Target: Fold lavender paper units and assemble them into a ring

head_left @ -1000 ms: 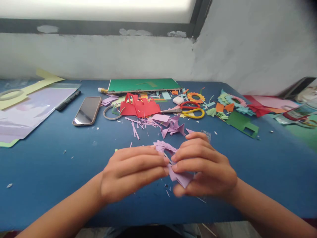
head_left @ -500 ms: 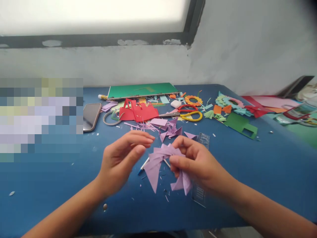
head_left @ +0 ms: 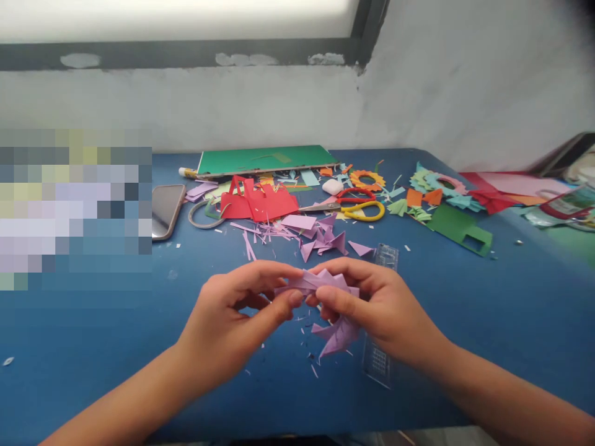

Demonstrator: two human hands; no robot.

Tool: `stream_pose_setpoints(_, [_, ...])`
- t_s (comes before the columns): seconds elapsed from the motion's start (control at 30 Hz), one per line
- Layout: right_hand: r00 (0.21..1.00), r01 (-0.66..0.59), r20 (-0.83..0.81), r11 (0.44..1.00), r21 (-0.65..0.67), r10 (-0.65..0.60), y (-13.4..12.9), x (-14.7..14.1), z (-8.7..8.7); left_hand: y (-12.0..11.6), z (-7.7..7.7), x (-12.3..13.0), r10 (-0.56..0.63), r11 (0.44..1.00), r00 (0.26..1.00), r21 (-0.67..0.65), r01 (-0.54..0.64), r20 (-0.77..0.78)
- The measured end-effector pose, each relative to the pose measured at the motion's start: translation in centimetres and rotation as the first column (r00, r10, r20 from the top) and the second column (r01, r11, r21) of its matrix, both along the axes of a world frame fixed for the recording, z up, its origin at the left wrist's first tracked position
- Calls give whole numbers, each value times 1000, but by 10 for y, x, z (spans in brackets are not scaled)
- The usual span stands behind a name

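Observation:
A curved chain of folded purple paper pieces point(head_left: 341, 337), its points fanning outward, is held above the blue table between both hands. My left hand point(head_left: 248, 306) pinches its left end between thumb and fingers. My right hand point(head_left: 372, 303) grips the upper right stretch, with the thumb in front and fingers behind. Part of the chain is hidden by the fingers. Beyond the hands lie several loose folded purple pieces point(head_left: 325, 240) and thin purple paper strips. A clear plastic ruler point(head_left: 379, 362) lies partly under my right hand.
Scissors point(head_left: 360, 212) with red and yellow handles lie behind the purple pieces, beside red cut paper point(head_left: 264, 203). A green board point(head_left: 260, 160) is at the back, a phone point(head_left: 167, 210) at left. Finished-looking paper rings point(head_left: 367, 181) and a green card point(head_left: 458, 230) sit to the right.
My left hand has moved right and closed on the left end of the purple chain. That end has tipped up, and the view has shifted slightly.

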State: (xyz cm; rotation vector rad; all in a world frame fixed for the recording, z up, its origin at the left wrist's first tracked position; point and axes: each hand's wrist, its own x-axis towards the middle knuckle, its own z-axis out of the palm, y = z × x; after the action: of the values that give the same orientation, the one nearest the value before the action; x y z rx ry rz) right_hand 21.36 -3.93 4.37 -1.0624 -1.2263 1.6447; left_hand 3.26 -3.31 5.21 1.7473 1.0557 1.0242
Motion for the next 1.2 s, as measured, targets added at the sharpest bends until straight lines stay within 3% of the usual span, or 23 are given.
stream_pose_setpoints(0.27, [1000, 0, 22, 999, -41, 1, 3, 1, -1, 3, -1, -1, -46, 996, 996, 67, 51, -78])
stream_pose_setpoints(0.43, [998, 10, 56, 999, -42, -8, 3, -4, -7, 3, -4, 2, 13, 998, 989, 57, -5, -147])
stream_pose_setpoints(0.73, [984, 26, 176, 1000, 3, -26, 0, -5, -6, 11, -3, 2, -98, 980, 969, -191, 55, -227])
stream_pose_setpoints(0.93, [972, -112, 206, 994, 3, 109, 2, 1, -5, 17, -4, -1, -207, 929, 968, -338, 149, -144])
stream_pose_setpoints(1.07, [966, -155, 204, 988, -21, 156, 4, 2, -5, 16, -6, 1, -233, 926, 961, -335, 172, -151])
stream_pose_setpoints(1.2, [955, -143, 270, 987, 71, 119, 4, 2, -4, 11, -7, 6, -153, 974, 966, -197, 112, -207])
